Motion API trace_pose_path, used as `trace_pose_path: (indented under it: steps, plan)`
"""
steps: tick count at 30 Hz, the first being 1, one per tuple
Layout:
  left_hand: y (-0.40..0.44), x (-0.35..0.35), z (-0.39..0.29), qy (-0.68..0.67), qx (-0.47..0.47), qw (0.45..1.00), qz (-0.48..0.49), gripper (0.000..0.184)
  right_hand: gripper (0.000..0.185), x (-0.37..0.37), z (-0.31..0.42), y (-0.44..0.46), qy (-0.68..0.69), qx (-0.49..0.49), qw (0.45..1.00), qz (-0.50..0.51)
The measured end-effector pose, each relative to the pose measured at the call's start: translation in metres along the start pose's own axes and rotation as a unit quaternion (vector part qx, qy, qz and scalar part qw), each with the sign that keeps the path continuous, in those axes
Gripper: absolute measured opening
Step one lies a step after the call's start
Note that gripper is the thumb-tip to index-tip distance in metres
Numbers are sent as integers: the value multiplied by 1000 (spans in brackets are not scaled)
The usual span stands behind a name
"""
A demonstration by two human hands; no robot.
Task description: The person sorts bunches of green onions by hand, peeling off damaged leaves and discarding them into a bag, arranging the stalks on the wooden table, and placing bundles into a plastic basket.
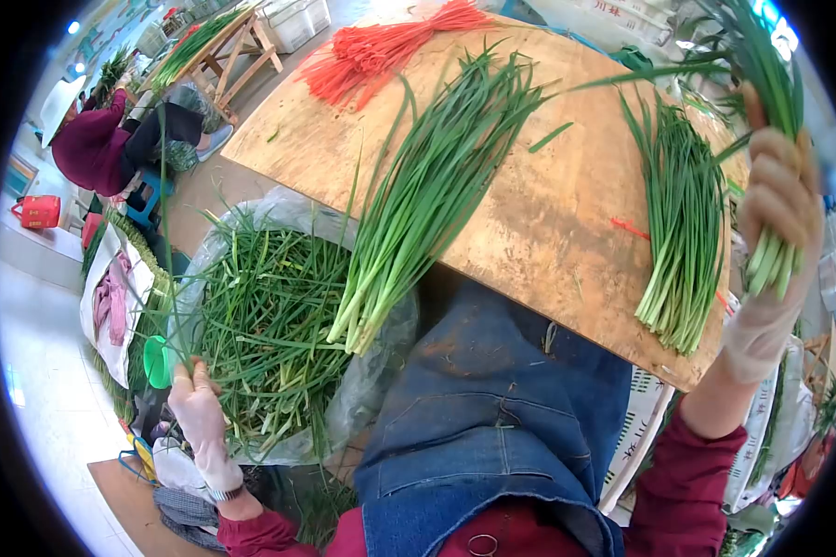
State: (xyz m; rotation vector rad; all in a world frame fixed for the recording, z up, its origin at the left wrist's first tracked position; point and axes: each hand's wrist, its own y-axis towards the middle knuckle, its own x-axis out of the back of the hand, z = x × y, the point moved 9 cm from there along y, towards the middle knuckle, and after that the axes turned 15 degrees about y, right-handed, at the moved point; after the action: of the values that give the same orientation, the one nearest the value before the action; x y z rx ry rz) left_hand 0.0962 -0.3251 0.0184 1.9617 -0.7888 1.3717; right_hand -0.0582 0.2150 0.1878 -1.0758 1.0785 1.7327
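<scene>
My right hand (pixel 778 200), in a pale glove, is raised at the far right and wrapped round a bunch of garlic chives (pixel 773 255), stems down and leaves up. At the lower left my gloved left hand (pixel 198 404) pinches a long thin chive leaf (pixel 164 223) that rises above it. On the wooden board (pixel 567 223) in front of me lies a loose pile of garlic chives (pixel 441 181), its pale stem ends sticking out over the edge. Another bundle of chives (pixel 683 218) rests at the board's right side, near a red tie (pixel 630 227).
A plastic-lined container (pixel 181 297) full of loose chives (pixel 269 316) stands left of the board. Red ties (pixel 367 56) lie in a heap at its far edge. A co-worker (pixel 93 144) sits at the upper left by a wooden bench (pixel 215 56). White printed boxes (pixel 636 432) stand below the board.
</scene>
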Motion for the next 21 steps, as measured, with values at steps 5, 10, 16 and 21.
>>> trace_pose_path:
  steps: [5,10,16,21]
  plan:
    - [-17,-16,-33,118,-54,991,-12,38,28,-48,44,55,-69,-114,987,89]
    - [-37,-39,-91,-185,-99,977,40,22,11,-36,62,97,-231,-93,953,173]
    - [-41,-36,-133,-228,-141,962,53,16,10,140,-11,38,-335,3,889,-313]
    - [-52,-23,-165,-192,-220,955,45,10,13,218,-76,-36,-221,-110,866,-435]
